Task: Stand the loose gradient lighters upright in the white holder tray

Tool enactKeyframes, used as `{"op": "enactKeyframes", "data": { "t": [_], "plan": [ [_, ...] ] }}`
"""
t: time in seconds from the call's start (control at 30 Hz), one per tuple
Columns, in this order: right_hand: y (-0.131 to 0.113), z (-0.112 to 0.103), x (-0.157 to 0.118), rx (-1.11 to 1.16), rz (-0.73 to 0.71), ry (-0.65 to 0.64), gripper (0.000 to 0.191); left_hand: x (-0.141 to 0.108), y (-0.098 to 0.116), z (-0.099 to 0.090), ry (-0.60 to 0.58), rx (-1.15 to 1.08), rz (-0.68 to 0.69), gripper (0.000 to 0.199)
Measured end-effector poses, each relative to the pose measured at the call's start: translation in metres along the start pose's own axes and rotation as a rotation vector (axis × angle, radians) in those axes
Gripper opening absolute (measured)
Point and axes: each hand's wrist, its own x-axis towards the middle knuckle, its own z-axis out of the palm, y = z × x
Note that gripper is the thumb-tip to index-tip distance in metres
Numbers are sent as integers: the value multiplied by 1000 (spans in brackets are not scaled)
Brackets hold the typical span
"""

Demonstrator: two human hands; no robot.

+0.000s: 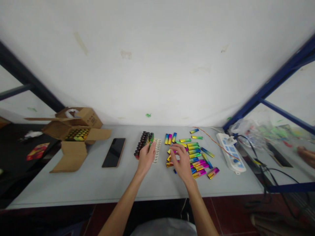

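White wall [147,75] rises behind a pale grey bench [91,183], with a blue metal frame [261,95] at two o'clock and a dark post [40,87] at ten. Taking the middle of the bench as the dial's centre, an open cardboard box [87,116] sits at ten o'clock, holding rows of yellow-and-green pieces [77,134]. Nearer in, at nine, lies a black-screened smartphone [114,152].

Close to the centre, the left hand [147,157] pinches a slim green piece [151,141] between thumb and fingers, over the edge of a white tray [157,154] with small wells. Black-topped pieces [141,144] stand in tight rows at ten o'clock from that hand; whether they sit in the tray I cannot tell.

Toward three o'clock, the right hand [181,162] is curved, thumb and fingers bent toward each other, over iridescent metallic casings [197,155] strewn loosely; I cannot tell whether its fingertips grip one. Three more casings lie side by side at one o'clock. Farther out at three rests a white power strip [231,154] with a plug [230,141] in it, and a thin orange wire [209,134] runs across toward it. Beyond the frame, another person's hand [306,155] shows at the extreme three o'clock edge.
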Motion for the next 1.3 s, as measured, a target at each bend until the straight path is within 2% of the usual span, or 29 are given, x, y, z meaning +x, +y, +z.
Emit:
{"op": "enactKeyframes", "data": {
  "t": [0.13, 0.3, 0.37, 0.47, 0.6, 0.73, 0.83, 0.93, 1.07, 1.3],
  "plan": [
    [0, 18, -4, -34, -50, -150, 23, -1, 15, -10, -134, -123, -33, 54],
    [3, 54, -12, -176, -156, -312, 30, 28, 26, -34, -199, -85, 21, 50],
    [6, 65, -14, -245, -188, -360, 40, 40, 29, -41, -200, -31, 71, 48],
    [11, 75, -17, -304, -205, -407, 50, 53, 36, -47, -180, 162, 230, 37],
    [11, 77, -17, -340, -194, -434, 51, 61, 46, -53, -190, 521, 456, 34],
    [9, 76, -16, -354, -180, -435, 51, 71, 49, -63, -362, 849, 541, 24],
    [8, 75, -14, -351, -178, -440, 49, 78, 43, -67, -468, 1023, 574, 17],
    [8, 75, -13, -333, -175, -446, 48, 83, 32, -69, -472, 1091, 609, 15],
    [9, 74, -12, -308, -164, -446, 51, 87, 21, -70, -393, 1099, 619, 17],
    [9, 74, -13, -278, -151, -449, 50, 85, 20, -68, -368, 1139, 613, 18]
  ]
}}
